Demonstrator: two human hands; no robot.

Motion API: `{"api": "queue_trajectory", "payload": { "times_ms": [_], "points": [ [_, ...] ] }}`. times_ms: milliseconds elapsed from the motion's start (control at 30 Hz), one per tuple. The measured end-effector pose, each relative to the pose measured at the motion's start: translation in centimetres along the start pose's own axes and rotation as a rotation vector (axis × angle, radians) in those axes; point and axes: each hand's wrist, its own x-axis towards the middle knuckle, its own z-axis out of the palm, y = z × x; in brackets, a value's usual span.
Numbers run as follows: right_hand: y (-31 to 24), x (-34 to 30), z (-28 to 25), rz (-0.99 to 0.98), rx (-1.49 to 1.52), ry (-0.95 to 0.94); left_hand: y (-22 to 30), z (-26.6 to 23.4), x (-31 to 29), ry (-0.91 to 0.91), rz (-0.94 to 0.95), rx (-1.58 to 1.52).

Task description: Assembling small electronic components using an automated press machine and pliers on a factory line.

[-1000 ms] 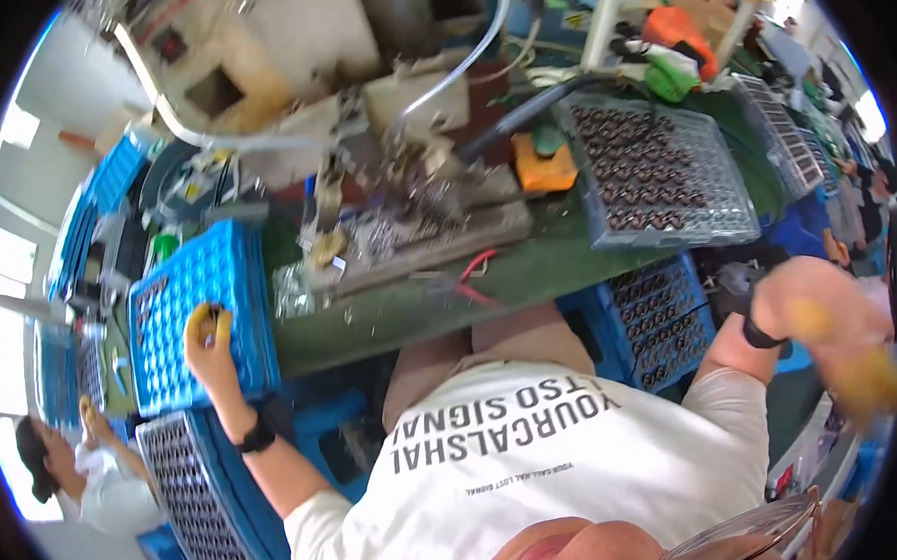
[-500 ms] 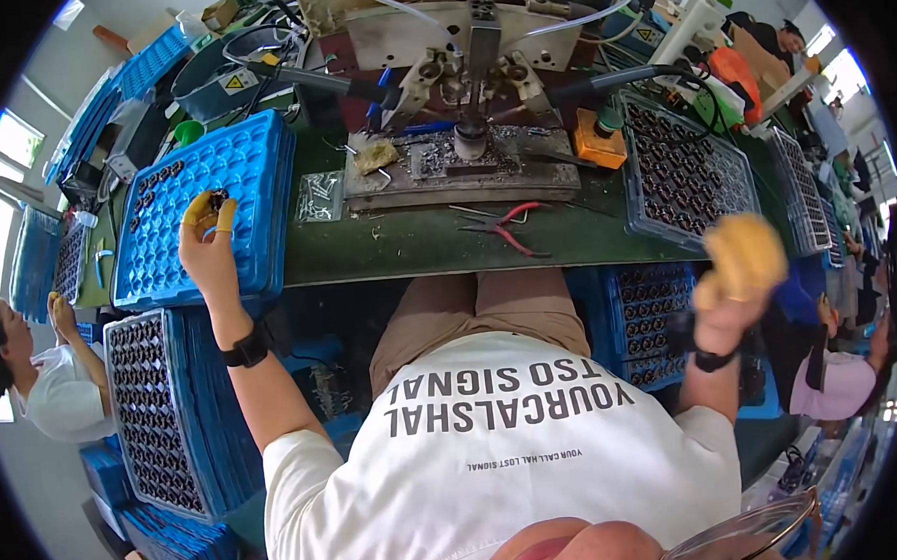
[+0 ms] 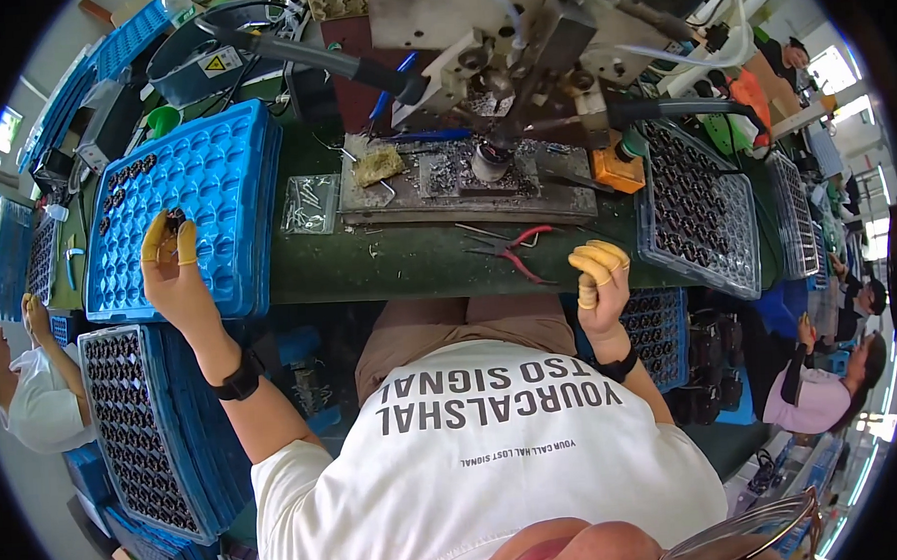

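My left hand (image 3: 175,277), with yellow finger covers, pinches a small round black part (image 3: 175,220) over the blue tray (image 3: 226,180) of round pockets. Several similar black parts (image 3: 129,174) sit in the pockets at that tray's far left. At the bench's front edge, my right hand (image 3: 602,291) is raised with its yellow-covered fingers curled; anything inside them is hidden. Red-handled pliers (image 3: 512,253) lie just left of it. Beyond the pliers is a machine's metal base plate (image 3: 436,212) with a round metal post (image 3: 491,162) on it.
A clear-rimmed tray (image 3: 742,229) of black parts lies at right. Near the base plate are a bag of metal pins (image 3: 310,204), a yellowish sponge (image 3: 378,167) and an orange block (image 3: 617,171). Two cabled handles angle toward the machine. Stacked trays (image 3: 139,424) stand at lower left; co-workers sit both sides.
My right hand has come left from beside the right tray to near the pliers, its fingers curled. My left hand still pinches the black part over the blue tray. The whole view has shifted and tilted.
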Motion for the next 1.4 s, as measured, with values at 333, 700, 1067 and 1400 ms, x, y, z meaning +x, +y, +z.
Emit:
{"api": "queue_trajectory", "payload": {
  "times_ms": [333, 700, 1067, 1400],
  "points": [
    [-2.1, 13.3, 3.6, 0.098, 0.150, -0.052, 3.8, 1.9, -1.2, -0.015, 0.211, 0.274],
    [-1.1, 12.0, 1.3, 0.262, 0.185, 0.110, 11.8, 17.8, -6.2, -0.630, 0.403, 0.055],
    [1.6, 7.2, -1.8, 0.338, 0.095, 0.097, 11.0, 20.4, -6.1, -0.866, 0.277, 0.021],
    [1.8, 6.7, -1.7, 0.331, 0.101, 0.099, 11.2, 20.6, -6.1, -0.843, 0.345, 0.010]
  ]
}}
